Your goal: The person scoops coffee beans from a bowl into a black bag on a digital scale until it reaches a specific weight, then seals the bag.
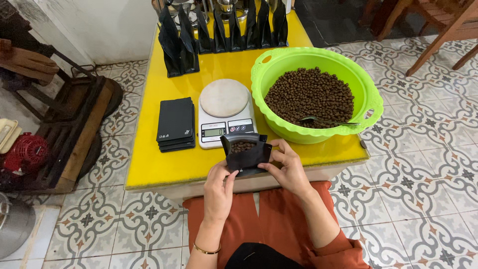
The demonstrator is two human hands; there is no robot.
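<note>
Both hands pinch the small black pouch [246,153] at table edge: left hand [219,192] on its lower corner, right hand [286,167] on the side. The pouch is open with beans inside. Risk: a tilt or squeeze spills beans. Scale [225,112] at 12 o'clock, green basin [358,84] at 1–2. Scale display unreadable; rear pouches [219,30] cut off.

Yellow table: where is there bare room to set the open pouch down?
Bare yellow table runs along the near edge, in front of the flat pouch stack and left of both hands, left hand and right hand, which hold the open pouch. A smaller patch lies between the scale and the standing pouches. The green basin crowds the right side.
</note>
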